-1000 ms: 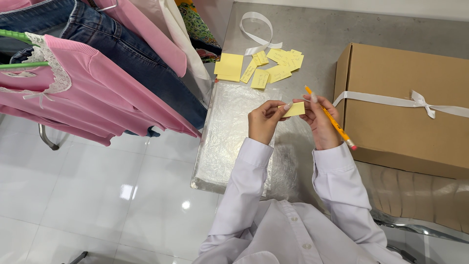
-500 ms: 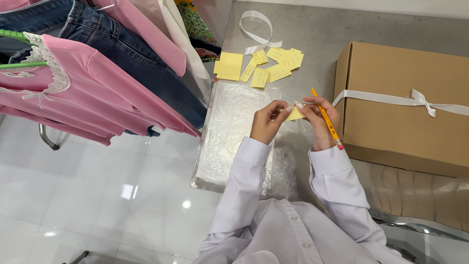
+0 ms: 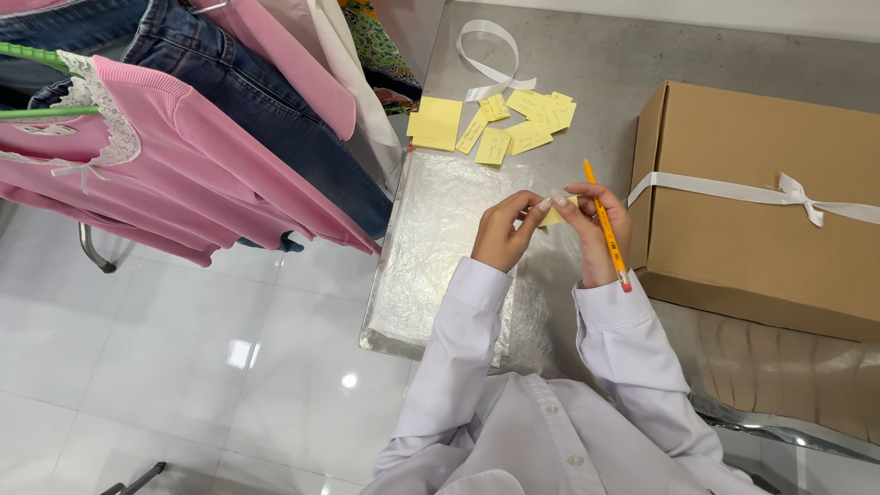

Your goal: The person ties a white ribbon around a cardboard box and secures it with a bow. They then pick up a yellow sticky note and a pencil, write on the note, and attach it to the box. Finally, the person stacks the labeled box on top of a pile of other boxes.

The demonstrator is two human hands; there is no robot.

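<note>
My left hand (image 3: pixel 502 234) and my right hand (image 3: pixel 600 229) meet above the grey table (image 3: pixel 642 55), pinching a small yellow slip of paper (image 3: pixel 557 214) between their fingertips. An orange pencil (image 3: pixel 605 225) with a red eraser end also sits in my right hand, its tip pointing away from me. Under my hands lies a clear plastic bag (image 3: pixel 440 247). Farther back on the table are a yellow sticky pad (image 3: pixel 434 123) and several cut yellow slips (image 3: pixel 532 119).
A brown cardboard box (image 3: pixel 761 202) tied with white ribbon (image 3: pixel 788 194) stands at the right. A loose white ribbon (image 3: pixel 490 60) lies at the back. Pink tops (image 3: pixel 183 165) and jeans (image 3: pixel 257 101) hang on a rack at the left over white floor tiles.
My hands have stayed together on the slip; the pencil has tilted more upright, its eraser end nearer my wrist. The slip shows less between my fingers.
</note>
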